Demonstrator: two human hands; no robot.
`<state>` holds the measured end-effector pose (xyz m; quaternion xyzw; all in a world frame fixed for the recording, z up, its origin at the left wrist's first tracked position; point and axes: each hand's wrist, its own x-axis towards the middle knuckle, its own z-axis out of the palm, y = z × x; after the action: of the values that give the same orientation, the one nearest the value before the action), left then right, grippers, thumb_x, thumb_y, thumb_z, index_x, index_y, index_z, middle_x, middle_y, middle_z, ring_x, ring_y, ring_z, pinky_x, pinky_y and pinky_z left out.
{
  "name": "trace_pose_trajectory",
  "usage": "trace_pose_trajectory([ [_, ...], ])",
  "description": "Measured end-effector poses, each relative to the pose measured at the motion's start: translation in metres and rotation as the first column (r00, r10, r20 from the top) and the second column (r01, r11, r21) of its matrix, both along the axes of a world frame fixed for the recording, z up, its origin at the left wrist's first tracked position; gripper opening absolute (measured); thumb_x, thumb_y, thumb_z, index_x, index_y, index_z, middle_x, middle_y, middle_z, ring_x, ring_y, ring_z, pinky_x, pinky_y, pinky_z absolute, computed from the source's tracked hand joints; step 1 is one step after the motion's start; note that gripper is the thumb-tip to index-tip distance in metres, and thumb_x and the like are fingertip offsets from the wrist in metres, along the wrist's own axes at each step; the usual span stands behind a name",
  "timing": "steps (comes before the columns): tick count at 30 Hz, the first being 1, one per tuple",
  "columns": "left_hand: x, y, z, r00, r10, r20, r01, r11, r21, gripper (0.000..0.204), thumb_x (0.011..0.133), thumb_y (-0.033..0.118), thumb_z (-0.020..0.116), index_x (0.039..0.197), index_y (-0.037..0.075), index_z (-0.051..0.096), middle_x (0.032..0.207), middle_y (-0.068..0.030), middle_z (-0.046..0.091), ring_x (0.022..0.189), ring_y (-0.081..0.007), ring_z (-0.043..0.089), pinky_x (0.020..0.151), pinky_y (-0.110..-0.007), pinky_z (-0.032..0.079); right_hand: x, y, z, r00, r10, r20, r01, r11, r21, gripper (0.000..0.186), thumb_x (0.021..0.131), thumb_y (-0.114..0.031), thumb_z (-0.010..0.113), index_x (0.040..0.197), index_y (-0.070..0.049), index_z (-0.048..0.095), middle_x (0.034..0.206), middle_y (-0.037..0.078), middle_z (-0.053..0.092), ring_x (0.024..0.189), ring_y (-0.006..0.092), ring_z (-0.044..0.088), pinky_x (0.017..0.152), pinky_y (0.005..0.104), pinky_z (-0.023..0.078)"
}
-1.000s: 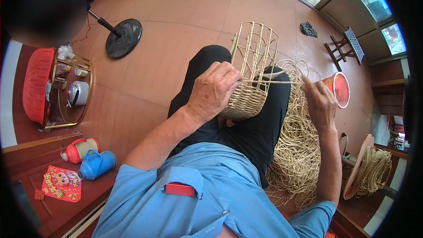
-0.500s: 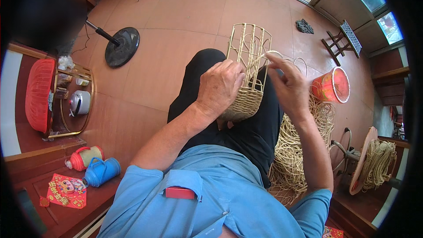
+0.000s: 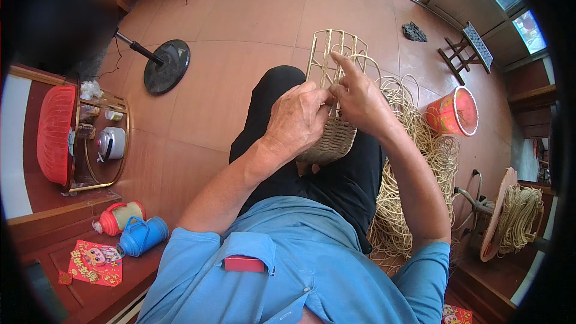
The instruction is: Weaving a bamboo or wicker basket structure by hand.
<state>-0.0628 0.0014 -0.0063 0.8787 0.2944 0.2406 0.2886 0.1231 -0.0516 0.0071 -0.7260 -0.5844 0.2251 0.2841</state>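
A half-woven basket [image 3: 332, 143] rests between my thighs, its lower part closely woven from straw-coloured cord and its upper frame of upright bars open. My left hand [image 3: 296, 115] is closed around the basket's left side, just above the woven part. Close against it, my right hand [image 3: 362, 95] pinches the cord at the uprights with thumb and fingers, its index finger stretched toward the frame. A loop of cord [image 3: 378, 66] arcs from the frame past my right hand. The exact pinch point is partly hidden by my fingers.
A big heap of loose cord [image 3: 399, 216] lies right of my legs. Beyond it stand a red bucket [image 3: 438, 113] and a spool of cord [image 3: 517, 216]. A folding stool [image 3: 465, 54] is at far right. Leftward are a fan base [image 3: 167, 67], a rack with a kettle [image 3: 111, 144], and a blue flask [image 3: 143, 237].
My right hand has moved left and inward, from beside the frame to against my left hand. The cord loop now arcs higher beside the basket. My left hand stays on the basket.
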Motion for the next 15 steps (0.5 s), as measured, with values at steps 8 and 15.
trace_pose_trajectory([
  [8,-0.004,0.005,0.003,0.996,-0.02,0.082,0.03,0.992,-0.126,0.016,0.097,0.013,0.072,0.106,0.0,0.074,0.094,-0.0163,0.068,0.086,-0.0331,0.07,0.08,-0.046,0.056,0.003,-0.024,0.019,0.963,0.012,-0.271,-0.018,1.0,-0.018,0.061,0.1,-0.007,0.068,0.159,-0.004,0.054,0.092,0.015,0.074,0.084,0.0246,0.073,0.079,0.041,0.058],
  [15,-0.009,0.01,0.013,0.996,-0.085,0.02,0.087,0.962,-0.257,0.016,0.094,0.013,0.072,0.104,0.0,0.072,0.09,-0.0134,0.064,0.082,-0.0288,0.066,0.08,-0.042,0.054,0.002,-0.054,0.0,0.884,0.038,-0.467,0.028,0.99,0.135,0.037,0.106,-0.002,0.068,0.143,-0.004,0.061,0.093,0.005,0.069,0.087,0.0118,0.066,0.081,0.0311,0.057],
])
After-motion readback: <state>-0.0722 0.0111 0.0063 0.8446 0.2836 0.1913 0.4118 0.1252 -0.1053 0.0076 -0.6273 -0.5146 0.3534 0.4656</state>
